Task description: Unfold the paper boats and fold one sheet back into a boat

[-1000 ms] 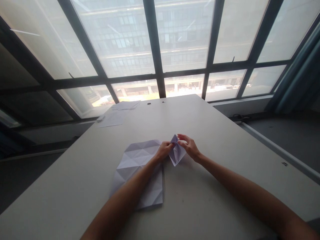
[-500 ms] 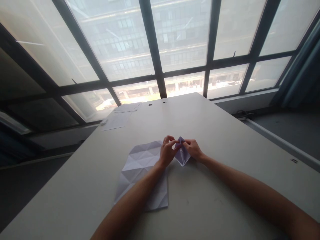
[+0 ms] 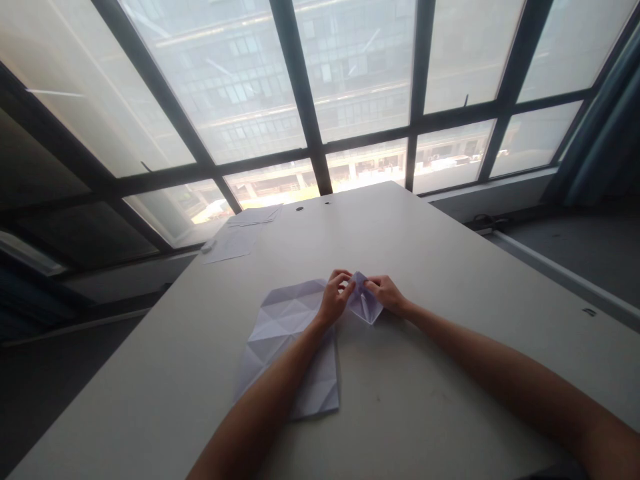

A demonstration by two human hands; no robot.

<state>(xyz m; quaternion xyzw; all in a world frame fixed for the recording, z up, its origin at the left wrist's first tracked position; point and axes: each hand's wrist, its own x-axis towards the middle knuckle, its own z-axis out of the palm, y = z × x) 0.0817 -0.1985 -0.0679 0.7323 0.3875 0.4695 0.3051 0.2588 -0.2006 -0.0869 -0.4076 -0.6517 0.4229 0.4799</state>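
Between my two hands is a small folded paper [image 3: 367, 310], pale violet and roughly diamond-shaped, with a pocket-like opening in its middle. My left hand [image 3: 337, 293] pinches its left edge between thumb and fingers. On the other side my right hand [image 3: 386, 292] grips the right edge, thumb on the near face. Some of the fingers are hidden behind the paper. Under my left forearm lies a larger creased sheet of paper [image 3: 287, 310], flat on the table and marked with a grid of diagonal fold lines.
The white table [image 3: 430, 387] stretches away to a large window wall. Several loose sheets [image 3: 233, 241] lie at its far left edge, with a small white object [image 3: 207, 247] beside them. A dark round hole [image 3: 299, 209] sits near the far edge. A curtain [image 3: 595, 147] hangs at right.
The folded paper has tilted, its lower tip shifting slightly right and up. My left fingers have moved from near its centre to its left edge. The camera view has shifted a little.
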